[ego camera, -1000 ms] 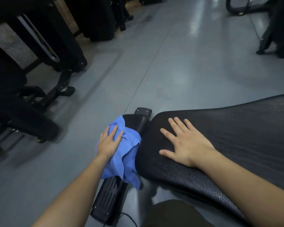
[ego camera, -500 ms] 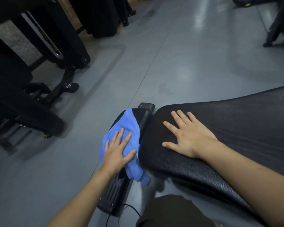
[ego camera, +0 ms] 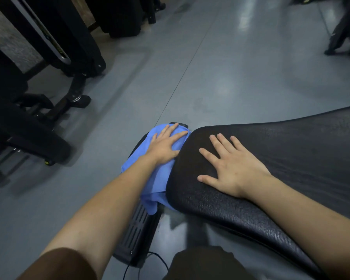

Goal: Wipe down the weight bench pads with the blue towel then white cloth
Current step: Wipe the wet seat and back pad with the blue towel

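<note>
No text, label, brand, number or sign could be read anywhere; small yellowish marks on the curved silver-grey machine bar (ego camera: 49,40) were too blurred to decipher.

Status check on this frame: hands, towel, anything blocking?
Left hand flat on blue towel, pressing it on the black part beside the pad. Right hand flat on bench pad. White cloth not visible. Nothing blocking.
</note>
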Demonstrator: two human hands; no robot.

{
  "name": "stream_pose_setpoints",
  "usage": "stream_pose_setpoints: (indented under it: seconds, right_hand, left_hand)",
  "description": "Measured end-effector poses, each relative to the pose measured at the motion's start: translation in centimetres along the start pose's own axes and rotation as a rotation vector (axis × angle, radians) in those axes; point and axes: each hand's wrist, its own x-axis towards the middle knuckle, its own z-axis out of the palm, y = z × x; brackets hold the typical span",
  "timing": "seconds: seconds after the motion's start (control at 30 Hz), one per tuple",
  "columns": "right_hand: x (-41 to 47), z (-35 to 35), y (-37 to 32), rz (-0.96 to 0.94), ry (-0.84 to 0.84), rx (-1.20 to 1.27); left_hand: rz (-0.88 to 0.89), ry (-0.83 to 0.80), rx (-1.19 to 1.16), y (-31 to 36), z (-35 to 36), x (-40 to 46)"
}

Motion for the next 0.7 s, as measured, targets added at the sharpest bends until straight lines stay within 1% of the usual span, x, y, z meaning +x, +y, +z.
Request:
stream_pose_setpoints:
  seconds: [0.13, 0.33, 0.5, 0.6, 0.7]
  right_hand:
    - [-0.1, 0.0, 0.0, 0.000, 0.002, 0.018]
    - [0.1, 0.0, 0.0, -0.005, 0.004, 0.031]
    - [0.0, 0.1, 0.2, -0.003, 0.002, 0.042]
    - [0.0, 0.0, 0.1, -0.001, 0.006, 0.045]
    - [-0.1, -0.2, 0.0, 0.000, 0.008, 0.035]
  left_hand:
    - [0.020, 0.035, -0.033, -0.4, -0.3, 2.3]
    - [-0.060, -0.045, 0.024, 0.5, -1.3, 5.0]
    - [-0.064, -0.042, -0.028, -0.1, -1.6, 4.8]
    - [-0.114, -0.018, -0.082, -1.0, -1.6, 4.4]
    - [-0.176, -0.058, -0.101, -1.5, -2.0, 4.8]
